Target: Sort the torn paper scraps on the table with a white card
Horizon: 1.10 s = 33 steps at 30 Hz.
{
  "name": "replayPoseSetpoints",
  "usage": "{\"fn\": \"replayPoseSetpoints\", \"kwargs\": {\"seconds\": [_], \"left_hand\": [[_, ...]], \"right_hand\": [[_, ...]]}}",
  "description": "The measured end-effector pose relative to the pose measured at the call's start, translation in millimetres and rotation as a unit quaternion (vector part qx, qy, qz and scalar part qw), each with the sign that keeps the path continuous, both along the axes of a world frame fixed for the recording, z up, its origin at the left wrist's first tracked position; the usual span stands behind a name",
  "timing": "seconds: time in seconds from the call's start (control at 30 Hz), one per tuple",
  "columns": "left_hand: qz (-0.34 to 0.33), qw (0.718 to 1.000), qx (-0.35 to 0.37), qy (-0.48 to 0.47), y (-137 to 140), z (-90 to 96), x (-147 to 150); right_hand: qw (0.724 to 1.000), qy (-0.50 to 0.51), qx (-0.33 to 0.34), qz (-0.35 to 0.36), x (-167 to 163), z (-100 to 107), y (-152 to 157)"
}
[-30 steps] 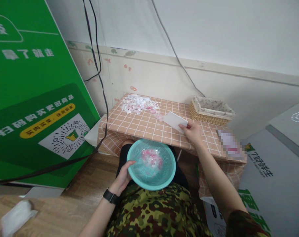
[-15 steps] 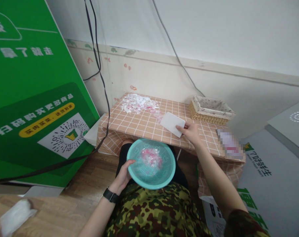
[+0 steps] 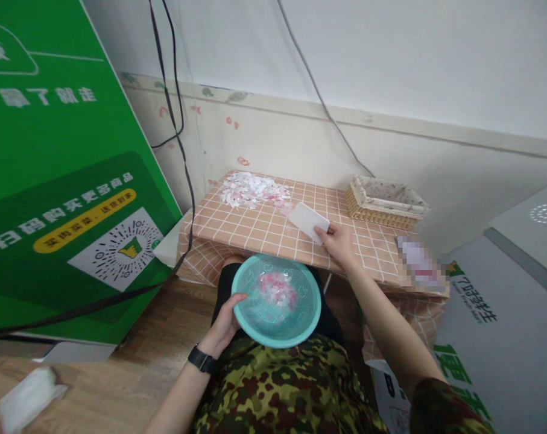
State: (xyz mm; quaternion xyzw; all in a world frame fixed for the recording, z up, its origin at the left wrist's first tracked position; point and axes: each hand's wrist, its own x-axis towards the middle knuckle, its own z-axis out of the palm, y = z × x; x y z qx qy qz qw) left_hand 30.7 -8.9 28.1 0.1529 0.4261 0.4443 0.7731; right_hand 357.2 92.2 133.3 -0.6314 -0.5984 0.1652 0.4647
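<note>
My left hand point(image 3: 228, 320) grips the rim of a teal plastic strainer basket point(image 3: 277, 337), which rests on my lap just under the table edge. Pink and white paper scraps point(image 3: 277, 289) lie in its bottom. Over the table, my right hand point(image 3: 335, 240) pinches a flat white card point(image 3: 307, 222) by its right end. The card's left edge is tilted down beside a few pink scraps point(image 3: 286, 208) on the checked tablecloth. Beyond them, at the table's far left, spreads a pile of white and pink paper scraps point(image 3: 251, 189).
A lined wicker basket point(image 3: 384, 208) stands at the table's back right. A blurred-out flat object point(image 3: 420, 264) lies at its right edge. A black strap point(image 3: 186, 181) hangs past the left side by a green panel point(image 3: 74, 181). A white plastic-wrapped item point(image 3: 31, 398) is at lower left.
My right hand has moved the card a little left and back toward the pink scraps, covering part of them. My left hand and the strainer basket have hardly moved.
</note>
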Motion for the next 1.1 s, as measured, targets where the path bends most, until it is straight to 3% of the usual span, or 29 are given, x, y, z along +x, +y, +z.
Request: {"fn": "replayPoseSetpoints", "kwargs": {"seconds": [0.23,0.6,0.83,1.1], "left_hand": [[-0.003,1.000,0.005,0.012,0.1,-0.7,0.2],[-0.009,1.000,0.000,-0.002,-0.2,0.5,0.0],[-0.011,1.000,0.002,0.002,-1.0,1.8,0.0],[0.033,0.999,0.012,0.001,1.0,3.2,1.2]], "right_hand": [[0.995,-0.097,0.006,-0.017,-13.1,8.9,5.3],[0.998,-0.068,0.002,0.018,-14.9,8.3,7.5],[0.987,-0.162,0.014,0.001,-23.4,7.9,9.2],[0.971,-0.212,0.047,0.096,-39.1,8.2,-24.0]]}}
